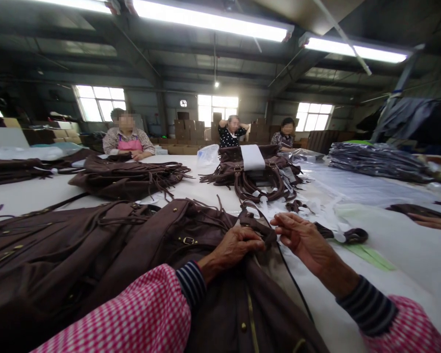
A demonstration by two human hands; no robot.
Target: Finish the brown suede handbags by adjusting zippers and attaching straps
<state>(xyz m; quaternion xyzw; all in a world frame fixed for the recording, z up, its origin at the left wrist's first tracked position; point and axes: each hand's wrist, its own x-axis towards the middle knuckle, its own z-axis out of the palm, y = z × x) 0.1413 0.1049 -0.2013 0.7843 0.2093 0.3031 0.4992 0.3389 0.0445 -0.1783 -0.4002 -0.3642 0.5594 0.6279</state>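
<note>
Two hands on soft brown bag [139, 255] — left hand [237, 247] gripping strap [255, 226], right hand [301, 238] loose.

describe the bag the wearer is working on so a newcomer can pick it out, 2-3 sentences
Start at the long white table and come to its near edge, where two arms in pink checked sleeves reach in. The brown bag lies under them, the left hand gripping its strap and the right hand touching it. Unlike the other bags farther up the table, it is the only one being handled.
</note>
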